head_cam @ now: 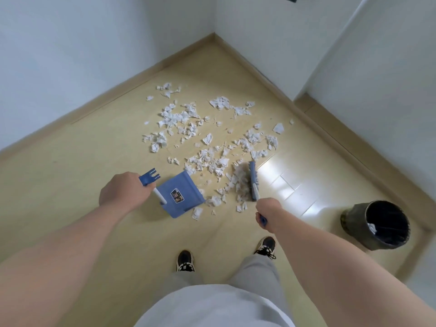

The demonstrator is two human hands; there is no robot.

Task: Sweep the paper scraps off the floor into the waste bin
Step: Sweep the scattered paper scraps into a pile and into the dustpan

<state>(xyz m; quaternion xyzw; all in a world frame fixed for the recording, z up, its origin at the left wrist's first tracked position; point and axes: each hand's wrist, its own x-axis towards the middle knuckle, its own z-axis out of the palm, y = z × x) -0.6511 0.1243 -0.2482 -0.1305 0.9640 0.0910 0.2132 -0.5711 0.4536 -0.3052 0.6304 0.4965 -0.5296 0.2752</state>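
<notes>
Head view: left hand (122, 190) grips dustpan (187, 184) handle, label (177, 195) unreadable; right hand (267, 212) grips broom (253, 178) among paper scraps (212, 159).

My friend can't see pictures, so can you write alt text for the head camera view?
A person's left hand holds a blue dustpan on the floor while the right hand holds a blue broom beside it. White paper scraps lie scattered ahead; a dark waste bin stands to the right.

Bright, even indoor light. A glare patch lies on the glossy floor (290, 182) at 3 o'clock (plank seams wash out there). Shadows are faint and soft-edged. The brush (252, 182) bristles are smeared by blur. Wide-angle distortion bends the walls (59, 55) toward the edges.
</notes>
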